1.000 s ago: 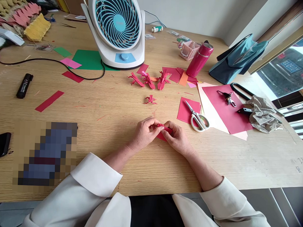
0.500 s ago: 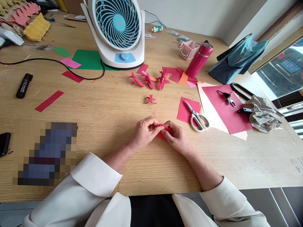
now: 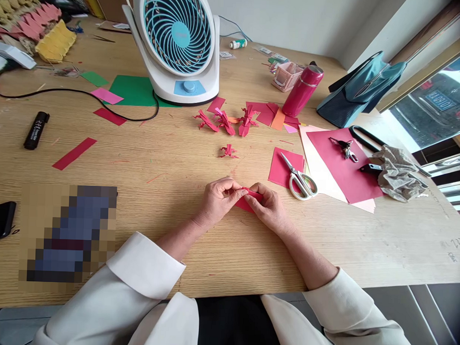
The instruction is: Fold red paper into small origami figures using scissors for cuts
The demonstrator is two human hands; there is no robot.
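Between my two hands is a piece of red paper [image 3: 246, 205], partly folded and mostly covered by the fingers. My left hand [image 3: 222, 200] pinches its upper left edge between thumb and forefinger. On the other side my right hand [image 3: 268, 206] is closed on the paper's right part, thumb on top. Beyond the hands lies a small folded red paper figure [image 3: 228, 151]. Farther back, three larger folded red figures stand in a row, the right one [image 3: 247, 122] nearest the bottle. White-handled scissors [image 3: 304, 184] rest partly on a stack of red paper squares [image 3: 278, 166].
A white and blue fan [image 3: 191, 88] stands at the back. To the right are a red bottle [image 3: 304, 89], a teal bag [image 3: 359, 91] and large red sheets [image 3: 351, 171] with keys. On the left lie a black marker [image 3: 37, 130], a red strip [image 3: 75, 153] and a phone [image 3: 0, 220].
Both hands stay in nearly the same place. The fingers have shifted very slightly on the red paper, and a little more of its lower left part shows.
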